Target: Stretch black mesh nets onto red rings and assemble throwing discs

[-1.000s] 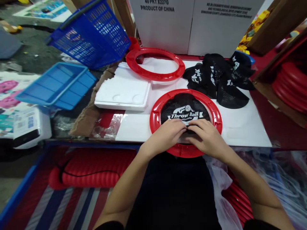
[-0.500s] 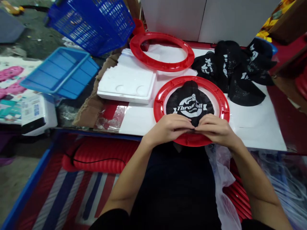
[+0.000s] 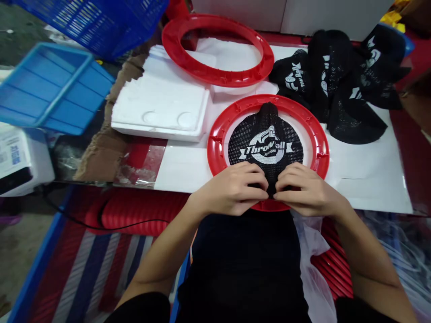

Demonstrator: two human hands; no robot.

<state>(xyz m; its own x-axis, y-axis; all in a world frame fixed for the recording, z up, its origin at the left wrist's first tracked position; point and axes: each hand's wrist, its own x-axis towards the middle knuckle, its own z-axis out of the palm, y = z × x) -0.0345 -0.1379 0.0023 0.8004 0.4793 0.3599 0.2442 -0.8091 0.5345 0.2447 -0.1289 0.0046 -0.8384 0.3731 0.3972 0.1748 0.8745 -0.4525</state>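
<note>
A black mesh net [image 3: 266, 130] with white "Throw Ball" print lies inside a red plastic ring [image 3: 215, 146] on the white sheet in front of me. My left hand [image 3: 240, 186] pinches the net's near edge, its wrist side lying over the ring. Close beside it, my right hand [image 3: 303, 188] pinches the same edge from the right, fingers curled. The net bunches into a fold between both hands. My fingers hide the near part of the net and some of the ring's near rim.
Another red ring [image 3: 218, 78] rests beyond, partly on a white foam block [image 3: 161, 107]. Several black printed nets [image 3: 357, 114] are piled at the right. Blue baskets [image 3: 54, 89] and a white device [image 3: 23, 157] stand left. Red coiled tubing [image 3: 141, 211] lies below the table edge.
Both hands have come slightly nearer to my body with the net's near edge, and a small gap has opened between them. The view has moved closer to the table.
</note>
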